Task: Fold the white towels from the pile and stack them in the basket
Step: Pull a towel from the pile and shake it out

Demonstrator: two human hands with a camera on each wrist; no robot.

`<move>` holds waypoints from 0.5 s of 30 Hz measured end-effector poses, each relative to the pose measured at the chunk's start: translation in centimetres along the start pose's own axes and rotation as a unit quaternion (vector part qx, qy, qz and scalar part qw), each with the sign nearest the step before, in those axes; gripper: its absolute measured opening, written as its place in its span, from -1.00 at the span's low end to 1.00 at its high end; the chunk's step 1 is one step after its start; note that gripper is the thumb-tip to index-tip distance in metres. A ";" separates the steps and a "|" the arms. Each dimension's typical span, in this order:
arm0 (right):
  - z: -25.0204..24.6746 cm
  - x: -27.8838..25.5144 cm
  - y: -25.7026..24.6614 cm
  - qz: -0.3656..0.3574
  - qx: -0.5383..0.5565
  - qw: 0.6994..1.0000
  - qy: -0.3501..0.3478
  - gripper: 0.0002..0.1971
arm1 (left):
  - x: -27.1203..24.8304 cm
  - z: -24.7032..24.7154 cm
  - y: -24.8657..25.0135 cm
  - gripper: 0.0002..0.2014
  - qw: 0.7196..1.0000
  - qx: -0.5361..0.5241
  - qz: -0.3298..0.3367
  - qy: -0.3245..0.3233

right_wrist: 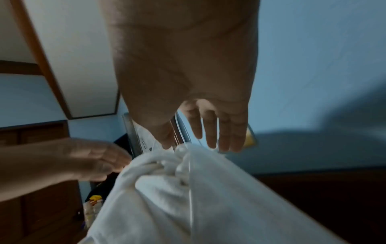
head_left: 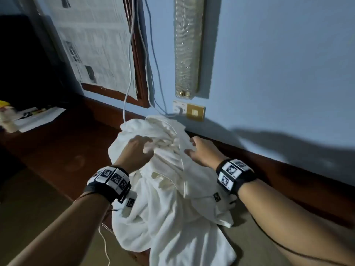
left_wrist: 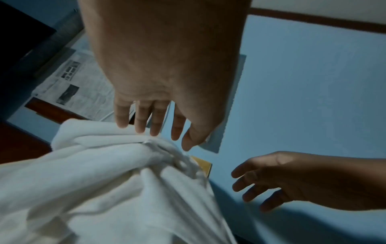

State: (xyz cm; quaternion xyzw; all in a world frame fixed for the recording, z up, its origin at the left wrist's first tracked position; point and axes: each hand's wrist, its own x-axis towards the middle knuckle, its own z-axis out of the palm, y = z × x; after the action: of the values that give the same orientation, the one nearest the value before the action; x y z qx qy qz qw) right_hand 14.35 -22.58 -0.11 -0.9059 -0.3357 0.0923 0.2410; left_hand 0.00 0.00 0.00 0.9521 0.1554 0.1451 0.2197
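Note:
A crumpled pile of white towels (head_left: 169, 189) stands heaped against the blue wall and spills toward me. My left hand (head_left: 139, 148) hovers over the bunched top of the pile (left_wrist: 125, 165) with straight, spread fingers (left_wrist: 156, 122), holding nothing. My right hand (head_left: 199, 150) reaches in from the right at the same height, fingers (right_wrist: 221, 132) straight above the towel folds (right_wrist: 188, 181). Whether either hand touches the cloth is unclear. The left wrist view also shows the right hand (left_wrist: 271, 180), open beside the pile. No basket is in view.
A dark wooden ledge (head_left: 76, 143) runs along the blue wall (head_left: 278, 64). A wall socket with a plugged white cable (head_left: 179, 109) and a gold switch plate (head_left: 195, 112) sit just behind the pile. Papers and small items (head_left: 34, 118) lie at far left.

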 end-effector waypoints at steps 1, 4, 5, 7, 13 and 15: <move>1.6 1.4 -0.5 0.018 -0.003 1.000 -0.015 -0.33 | 1.3 0.1 -1.1 -0.57 1.000 0.002 0.004 0.001; 5.5 4.2 -1.5 0.064 0.006 0.998 -0.018 -0.43 | 5.0 -0.2 -3.0 -0.34 0.998 0.051 0.010 -0.029; 7.0 5.0 -1.5 0.065 -0.005 0.998 -0.013 -0.51 | 6.4 0.1 -3.5 -0.32 0.997 0.066 0.019 -0.030; 8.3 5.1 -1.2 0.047 -0.058 0.997 -0.021 -0.66 | 8.7 0.4 -3.9 -0.27 0.995 0.090 0.038 -0.029; 4.0 -0.5 1.1 0.069 0.005 0.997 0.017 -0.80 | 14.1 1.8 -2.5 0.15 0.970 0.135 0.130 -0.151; 0.6 -3.8 2.5 0.067 0.070 0.993 0.060 -0.76 | 14.7 2.6 -1.1 0.19 0.958 0.141 0.157 -0.192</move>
State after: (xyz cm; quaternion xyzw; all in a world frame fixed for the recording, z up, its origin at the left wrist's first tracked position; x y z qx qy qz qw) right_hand 12.69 -26.46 -1.81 -0.9112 -0.2515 0.0771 0.3171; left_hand 13.95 5.27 0.31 0.9958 -0.0223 -0.0316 0.0835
